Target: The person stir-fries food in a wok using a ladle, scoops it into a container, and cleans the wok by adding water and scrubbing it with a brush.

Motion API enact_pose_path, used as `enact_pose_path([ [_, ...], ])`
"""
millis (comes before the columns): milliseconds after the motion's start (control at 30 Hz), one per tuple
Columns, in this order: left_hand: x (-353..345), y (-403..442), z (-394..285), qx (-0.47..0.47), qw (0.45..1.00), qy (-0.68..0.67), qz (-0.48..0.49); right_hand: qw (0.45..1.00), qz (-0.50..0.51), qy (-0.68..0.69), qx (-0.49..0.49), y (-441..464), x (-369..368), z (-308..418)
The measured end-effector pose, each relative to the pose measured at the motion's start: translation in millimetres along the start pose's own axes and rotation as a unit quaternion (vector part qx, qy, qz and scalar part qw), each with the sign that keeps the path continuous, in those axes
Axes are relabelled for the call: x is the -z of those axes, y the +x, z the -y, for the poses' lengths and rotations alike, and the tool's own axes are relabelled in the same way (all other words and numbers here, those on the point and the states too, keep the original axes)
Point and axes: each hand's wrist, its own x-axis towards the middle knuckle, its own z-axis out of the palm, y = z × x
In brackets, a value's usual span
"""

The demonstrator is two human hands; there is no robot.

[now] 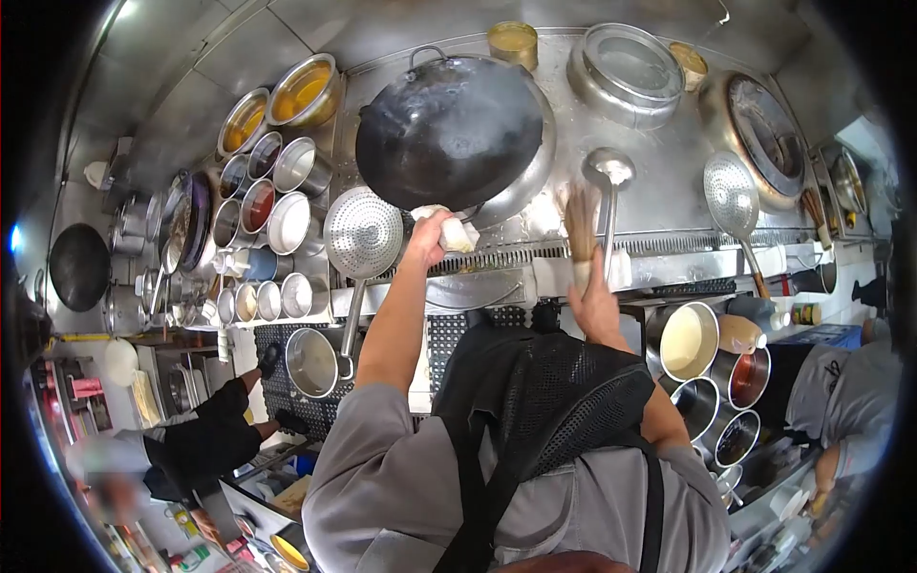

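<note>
My left hand grips the near rim of a black wok through a folded white cloth. The wok is tilted over a round burner ring, and steam hangs over its dark surface. In my right hand is a wok brush, held upright with its bristles pointing away from me and slightly blurred. Just right of the brush lies a steel ladle. A perforated strainer rests to the left of my left hand, its handle reaching over the counter's edge.
Metal pots of sauces crowd the left side, with bowls of yellow liquid behind. A lidded pot, a second strainer and another burner are at right. More sauce pots stand by my right elbow. Other people stand at both sides.
</note>
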Motion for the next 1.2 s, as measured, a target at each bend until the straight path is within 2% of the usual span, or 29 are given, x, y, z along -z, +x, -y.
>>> enact_pose_path([
  [33, -2.4, -2.2, 4.1, -0.017, 1.000, 0.007, -0.022, 0.988, 0.122, -0.024, -0.094, -6.1, -7.7, -21.0],
  [67, -1.0, 1.2, 5.7, -0.036, 0.998, 0.016, -0.043, 0.953, 0.237, -0.048, -0.183, -2.0, -8.6, -23.9],
  [100, 1.0, 3.8, 8.5, -0.059, 0.995, 0.047, -0.064, 0.955, 0.237, -0.049, -0.173, 6.5, -7.8, -28.0],
  [200, -1.5, -5.4, 23.9, -0.113, 0.987, 0.065, -0.098, 0.988, 0.130, 0.087, -0.003, 21.0, 3.1, -24.8],
  [267, 5.2, -8.8, 42.3, -0.200, 0.965, 0.140, -0.091, 0.986, 0.097, 0.127, 0.039, 47.2, 7.5, -6.7],
  [300, 5.2, -16.1, 50.3, -0.251, 0.943, 0.189, -0.105, 0.961, 0.164, 0.191, -0.110, 59.6, 18.5, 10.0],
  [333, 3.2, -24.2, 54.5, -0.302, 0.915, 0.237, -0.120, 0.952, 0.163, 0.232, -0.118, 74.6, 17.1, 13.6],
  [367, 3.1, -30.4, 61.5, -0.365, 0.880, 0.272, -0.138, 0.953, 0.151, 0.256, -0.065, 91.7, 13.2, 21.6],
  [400, 5.8, -38.0, 67.6, -0.377, 0.845, 0.346, -0.157, 0.950, 0.140, 0.279, -0.013, 111.8, 8.9, 30.4],
  [467, 11.2, -48.3, 78.3, -0.417, 0.732, 0.521, -0.138, 0.905, 0.167, 0.390, -0.038, 157.3, 1.1, 69.5],
  [500, 10.9, -54.2, 82.7, -0.417, 0.733, 0.517, -0.143, 0.841, 0.164, 0.512, -0.060, 178.0, -12.4, 94.1],
  [567, 4.6, -64.4, 88.8, -0.379, 0.691, 0.601, -0.134, 0.830, 0.186, 0.524, -0.052, 189.8, -44.2, 145.9],
  [600, -0.5, -65.5, 92.4, -0.361, 0.684, 0.620, -0.134, 0.793, 0.188, 0.576, -0.070, 162.7, -70.1, 175.9],
  [633, -7.1, -66.5, 90.9, -0.407, 0.694, 0.575, -0.149, 0.836, 0.167, 0.522, 0.015, 132.8, -97.1, 182.6],
  [667, -10.8, -69.0, 88.6, -0.449, 0.702, 0.529, -0.164, 0.873, 0.204, 0.442, 0.016, 109.5, -108.5, 175.0],
  [700, -8.4, -65.7, 79.2, -0.448, 0.704, 0.525, -0.169, 0.908, 0.229, 0.286, 0.201, 106.3, -121.6, 137.4],
  [733, -3.6, -61.1, 68.0, -0.446, 0.705, 0.530, -0.152, 0.908, 0.257, 0.073, 0.323, 115.4, -116.9, 102.9],
  [767, 0.7, -55.6, 60.1, -0.442, 0.708, 0.534, -0.135, 0.891, 0.380, -0.049, 0.243, 131.5, -106.8, 65.9],
  [800, 11.1, -42.9, 62.6, -0.383, 0.816, 0.404, -0.157, 0.867, 0.429, -0.189, 0.166, 168.7, -95.6, 30.3],
  [867, 12.3, -38.4, 40.9, -0.371, 0.843, 0.358, -0.154, 0.878, 0.330, -0.322, 0.125, 269.7, -51.3, -5.1],
  [900, 10.8, -31.0, 35.5, -0.370, 0.846, 0.351, -0.159, 0.886, 0.183, -0.394, 0.161, 291.4, -12.7, 36.0],
  [967, 9.2, -20.5, 34.7, -0.316, 0.896, 0.272, -0.154, 0.918, 0.011, -0.316, 0.240, 345.6, 34.1, 95.8],
  [1000, 11.9, -16.5, 32.4, -0.309, 0.900, 0.266, -0.156, 0.917, -0.072, -0.275, 0.281, 372.9, 57.4, 125.7],
  [1067, 14.1, -3.5, 20.3, -0.194, 0.946, 0.218, -0.138, 0.910, -0.185, -0.140, 0.344, 385.3, 76.8, 210.4],
  [1100, 7.7, -4.2, 3.1, -0.103, 0.976, 0.137, -0.136, 0.898, -0.234, -0.132, 0.348, 386.3, 77.4, 244.7],
  [1133, 10.4, 1.8, 2.5, -0.099, 0.977, 0.130, -0.136, 0.922, -0.221, -0.053, 0.315, 380.4, 72.2, 277.4],
  [1200, 17.1, 10.5, 3.3, -0.089, 0.975, 0.177, -0.103, 0.896, -0.282, 0.027, 0.343, 386.3, 26.4, 298.8],
])
